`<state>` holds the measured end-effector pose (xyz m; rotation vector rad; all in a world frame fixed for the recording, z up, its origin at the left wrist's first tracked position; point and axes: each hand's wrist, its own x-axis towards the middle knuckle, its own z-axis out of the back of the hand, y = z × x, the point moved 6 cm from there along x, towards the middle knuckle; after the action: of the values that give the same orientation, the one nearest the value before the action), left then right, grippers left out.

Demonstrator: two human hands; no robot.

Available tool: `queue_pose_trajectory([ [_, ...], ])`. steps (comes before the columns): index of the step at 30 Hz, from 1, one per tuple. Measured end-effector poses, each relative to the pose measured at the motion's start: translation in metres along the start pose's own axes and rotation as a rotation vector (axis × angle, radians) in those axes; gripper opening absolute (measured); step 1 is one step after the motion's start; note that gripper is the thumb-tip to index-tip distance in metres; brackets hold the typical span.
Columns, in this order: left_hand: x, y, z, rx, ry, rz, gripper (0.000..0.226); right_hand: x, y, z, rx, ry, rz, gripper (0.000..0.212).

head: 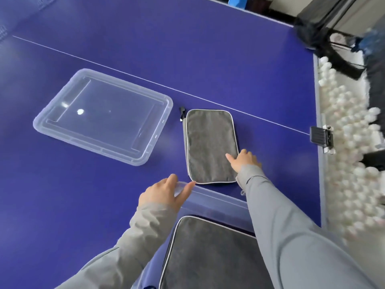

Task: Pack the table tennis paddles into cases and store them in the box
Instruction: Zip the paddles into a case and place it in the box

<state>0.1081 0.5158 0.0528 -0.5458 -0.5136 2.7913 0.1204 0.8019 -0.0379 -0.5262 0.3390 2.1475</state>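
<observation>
The left hand (166, 193) is holding the clear box (218, 202) rim; the right hand (244, 161) is gripping the grey paddle case (210, 142) edge.

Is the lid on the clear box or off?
Off. The lid lies on the table, apart from the box, which holds a grey case.

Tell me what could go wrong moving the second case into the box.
The right hand pinches only one corner of the flat grey fabric case, so it may sag or slip when lifted. Its black zipper pull could snag the rim of the clear plastic box, held by the left hand.
</observation>
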Motion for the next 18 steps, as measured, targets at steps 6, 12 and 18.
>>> queue_pose_trajectory([
  [6,0.002,0.000,-0.002,0.013,0.020,0.018,0.053,-0.010,0.011,0.018,0.343,-0.112,0.027,0.049],
  [12,0.003,0.000,0.000,-0.030,-0.019,0.018,0.055,-0.062,0.022,0.089,0.709,-0.356,0.192,0.038],
  [18,-0.008,0.016,0.016,-0.684,-0.120,-0.012,0.037,-0.161,0.018,0.132,1.065,-0.568,0.325,0.028],
])
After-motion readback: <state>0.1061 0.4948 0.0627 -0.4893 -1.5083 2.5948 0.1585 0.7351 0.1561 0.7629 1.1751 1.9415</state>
